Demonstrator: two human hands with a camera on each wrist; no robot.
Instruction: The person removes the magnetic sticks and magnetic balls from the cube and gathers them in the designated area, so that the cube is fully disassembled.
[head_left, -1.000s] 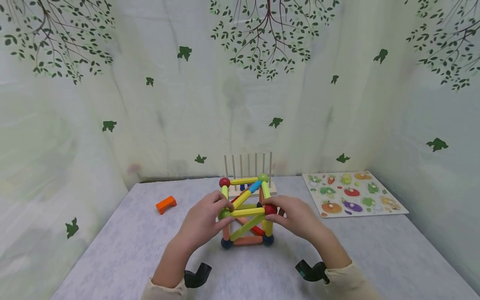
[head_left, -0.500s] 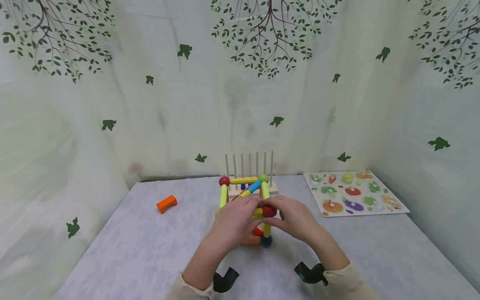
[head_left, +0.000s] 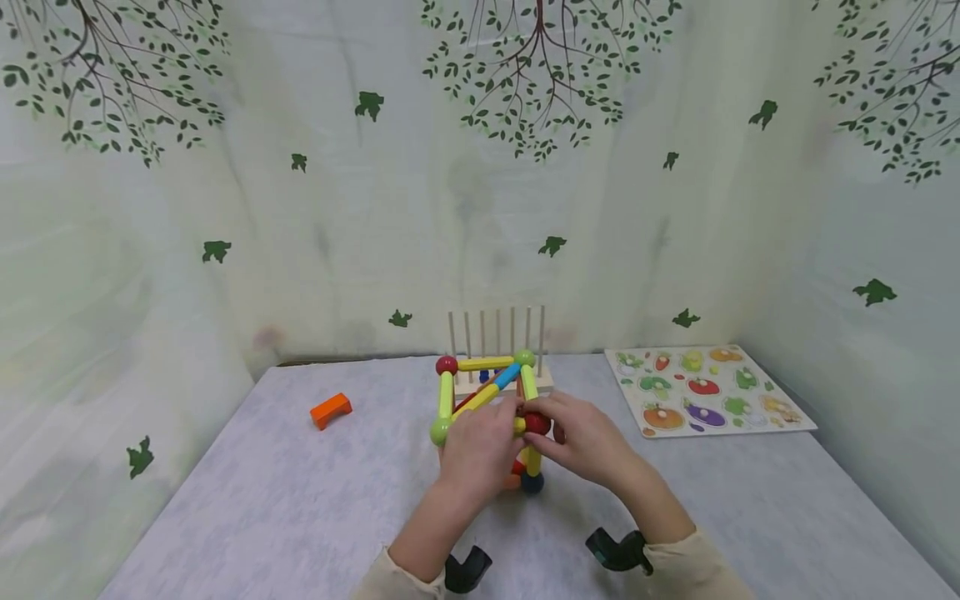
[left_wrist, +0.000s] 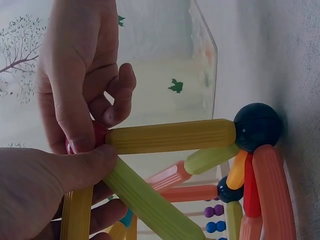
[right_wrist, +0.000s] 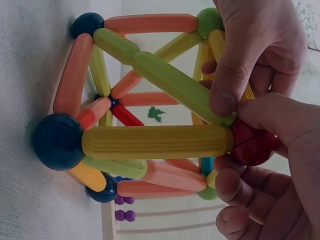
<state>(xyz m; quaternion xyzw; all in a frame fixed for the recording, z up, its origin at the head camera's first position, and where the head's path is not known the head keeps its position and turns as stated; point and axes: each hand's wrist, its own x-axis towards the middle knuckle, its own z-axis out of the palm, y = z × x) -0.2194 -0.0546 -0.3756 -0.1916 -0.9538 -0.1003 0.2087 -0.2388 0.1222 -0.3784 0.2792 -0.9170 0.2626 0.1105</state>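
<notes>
A cube-like frame of magnetic rods and balls point(head_left: 446, 392) stands on the table. At its near right upper corner is a red ball point(right_wrist: 254, 145), joined to a yellow upright rod point(right_wrist: 157, 142) above a dark blue ball point(right_wrist: 59, 142). My right hand point(head_left: 588, 435) grips the red ball, its thumb and index finger against it. Beside it, my left hand point(head_left: 480, 450) pinches the upper end of the light green diagonal rod point(right_wrist: 175, 85), thumb on top. The left hand hides much of the near side in the head view. A green ball point(head_left: 440, 431) marks the near left upper corner.
Behind the frame stands a wooden peg rack point(head_left: 542, 333) with a few beads. An orange block point(head_left: 331, 409) lies to the left. A vegetable puzzle board point(head_left: 705, 392) lies at the back right. Printed curtains point(head_left: 480, 208) surround the table.
My left hand has left the green ball at the near left corner and moved right, to the light green rod beside the red ball. The right hand has stayed at the red ball.
</notes>
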